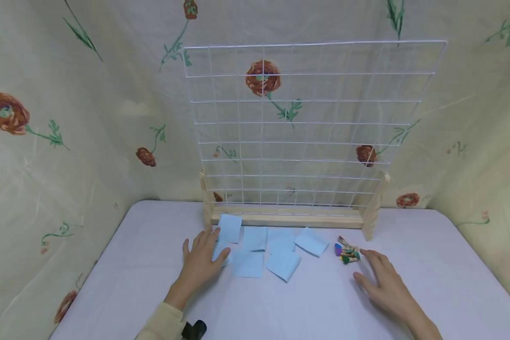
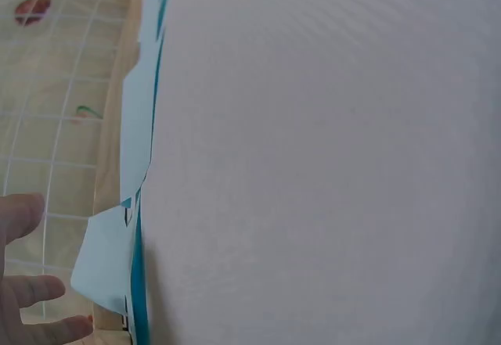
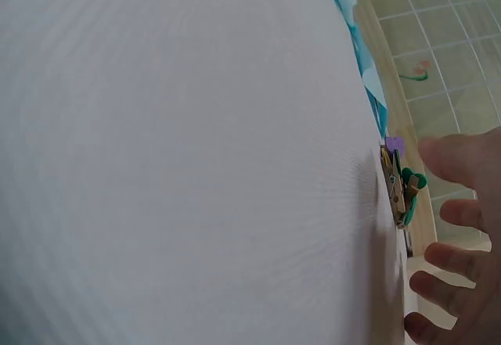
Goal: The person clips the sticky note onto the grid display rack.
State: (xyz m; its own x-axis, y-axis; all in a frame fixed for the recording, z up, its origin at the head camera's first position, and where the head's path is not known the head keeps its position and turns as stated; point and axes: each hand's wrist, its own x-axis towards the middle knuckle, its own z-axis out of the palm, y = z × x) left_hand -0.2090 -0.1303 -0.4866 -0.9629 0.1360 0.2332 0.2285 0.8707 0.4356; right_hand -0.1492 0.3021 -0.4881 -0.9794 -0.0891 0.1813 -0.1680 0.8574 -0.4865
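Note:
My left hand [image 1: 201,259], fingers spread, is over the left end of a group of light blue paper pieces [image 1: 248,264] lying on the table. It partly covers one piece; another, the upper left sheet [image 1: 229,228], lies by its fingertips. In the left wrist view the fingers [image 2: 35,290] are apart beside the blue paper [image 2: 106,263]. On the right, a small pile of wooden clothespins [image 1: 347,251] with coloured decorations lies close to the fingertips of my right hand [image 1: 382,285]. The right wrist view shows those clothespins [image 3: 398,185] near the thumb, and nothing within the parted fingers.
Behind the papers stands a white wire grid [image 1: 301,123] in a wooden base [image 1: 289,220], leaning back slightly. A white cloth [image 1: 306,311] covers the table. Flower-patterned fabric [image 1: 123,94] hangs around it. A black object [image 1: 194,329] shows by the left sleeve.

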